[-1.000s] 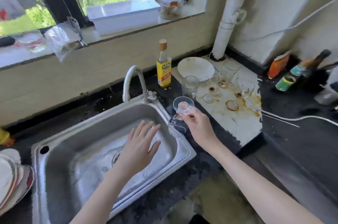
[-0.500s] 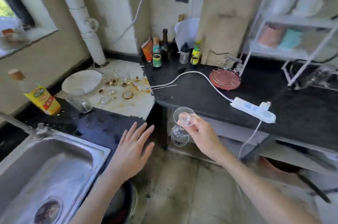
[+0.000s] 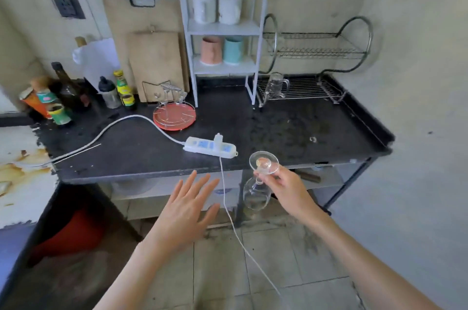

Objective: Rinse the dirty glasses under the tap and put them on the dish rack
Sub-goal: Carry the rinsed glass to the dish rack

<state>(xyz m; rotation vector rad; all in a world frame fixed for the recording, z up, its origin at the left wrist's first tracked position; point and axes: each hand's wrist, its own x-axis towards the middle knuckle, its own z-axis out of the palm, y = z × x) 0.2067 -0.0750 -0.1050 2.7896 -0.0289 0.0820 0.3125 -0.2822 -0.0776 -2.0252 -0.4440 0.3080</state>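
Racking step: right hand (image 3: 286,189) pinches the inverted clear stemmed glass (image 3: 255,190); left hand (image 3: 186,211) hangs open-fingered, empty. Next, reach the chrome wire dish rack (image 3: 304,89).

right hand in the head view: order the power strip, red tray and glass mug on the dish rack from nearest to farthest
From the right hand, which holds a wine glass upside down:
1. Power strip, just up-left, near the counter's front.
2. Red tray, farther left and back.
3. Glass mug, on the dish rack at the wall.
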